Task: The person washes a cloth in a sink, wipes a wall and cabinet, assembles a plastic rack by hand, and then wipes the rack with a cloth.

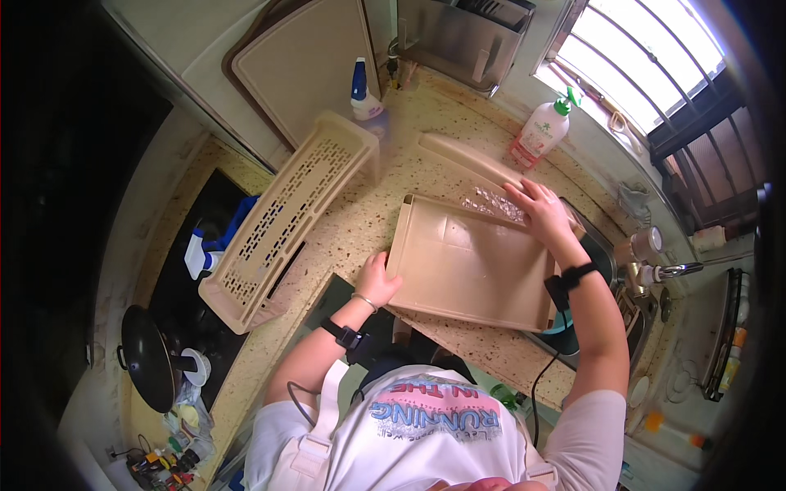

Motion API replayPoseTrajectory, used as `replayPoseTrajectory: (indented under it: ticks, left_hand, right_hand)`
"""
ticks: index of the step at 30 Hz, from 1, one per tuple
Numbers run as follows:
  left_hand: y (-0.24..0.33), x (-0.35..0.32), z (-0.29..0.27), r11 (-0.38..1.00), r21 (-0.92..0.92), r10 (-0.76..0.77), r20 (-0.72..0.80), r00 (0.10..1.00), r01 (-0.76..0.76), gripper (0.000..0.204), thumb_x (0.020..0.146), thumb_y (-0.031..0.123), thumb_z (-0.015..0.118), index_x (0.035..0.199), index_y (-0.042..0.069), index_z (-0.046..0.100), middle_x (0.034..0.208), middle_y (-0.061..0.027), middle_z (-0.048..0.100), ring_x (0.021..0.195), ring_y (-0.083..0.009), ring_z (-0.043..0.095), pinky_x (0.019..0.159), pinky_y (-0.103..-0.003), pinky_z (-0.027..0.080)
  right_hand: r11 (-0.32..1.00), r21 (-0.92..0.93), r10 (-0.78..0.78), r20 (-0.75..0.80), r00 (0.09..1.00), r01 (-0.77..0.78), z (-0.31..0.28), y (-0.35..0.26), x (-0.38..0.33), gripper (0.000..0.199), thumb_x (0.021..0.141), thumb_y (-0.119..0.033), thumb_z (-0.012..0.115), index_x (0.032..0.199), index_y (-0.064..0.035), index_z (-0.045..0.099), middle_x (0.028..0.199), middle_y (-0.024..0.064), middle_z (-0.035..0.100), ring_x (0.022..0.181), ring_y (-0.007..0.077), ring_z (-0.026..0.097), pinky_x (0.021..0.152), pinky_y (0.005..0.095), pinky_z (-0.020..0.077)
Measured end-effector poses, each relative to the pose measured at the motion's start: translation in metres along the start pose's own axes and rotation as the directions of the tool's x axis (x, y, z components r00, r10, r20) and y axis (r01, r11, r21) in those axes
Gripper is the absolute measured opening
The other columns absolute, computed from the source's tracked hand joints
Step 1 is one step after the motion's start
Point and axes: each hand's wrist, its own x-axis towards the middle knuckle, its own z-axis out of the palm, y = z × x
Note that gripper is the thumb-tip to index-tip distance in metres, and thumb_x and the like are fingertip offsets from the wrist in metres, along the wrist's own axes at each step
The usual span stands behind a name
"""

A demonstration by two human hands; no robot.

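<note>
A shallow beige plastic tray [467, 266] with low walls lies over the counter front and reaches past the sink's edge. My left hand [377, 282] is closed on its left wall, the fingertips partly hidden. At its far right part, my right hand [542, 214] has its fingers bent over the long beige wall; the thumb is hidden. White flecks [495, 202], foam or glints, show beside those fingers. To the left, a beige slotted basket [286, 217] stands tilted on its side, apart from both hands.
The sink [604, 250] with its tap [655, 277] lies at the right, a teal basin [562, 322] partly under the tray. A pump bottle [542, 131] and a spray bottle [366, 102] stand behind. A black hob [184, 286] and a wok [150, 358] are at the left.
</note>
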Motion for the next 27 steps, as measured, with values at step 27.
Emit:
replayPoseTrajectory:
  ticks: [27]
  left_hand:
    - [0.195, -0.059, -0.081, 0.765, -0.205, 0.554, -0.274, 0.786, -0.61, 0.059, 0.076, -0.002, 0.063, 0.126, -0.002, 0.031, 0.118, -0.018, 0.05, 0.107, -0.0265, 0.055, 0.092, -0.036, 0.044]
  right_hand:
    - [0.579, 0.425, 0.813, -0.368, 0.452, -0.696, -0.08, 0.04, -0.4, 0.029, 0.076, -0.004, 0.061, 0.105, -0.0028, 0.061, 0.104, 0.0143, 0.06, 0.095, 0.0315, 0.059, 0.082, 0.0356, 0.048]
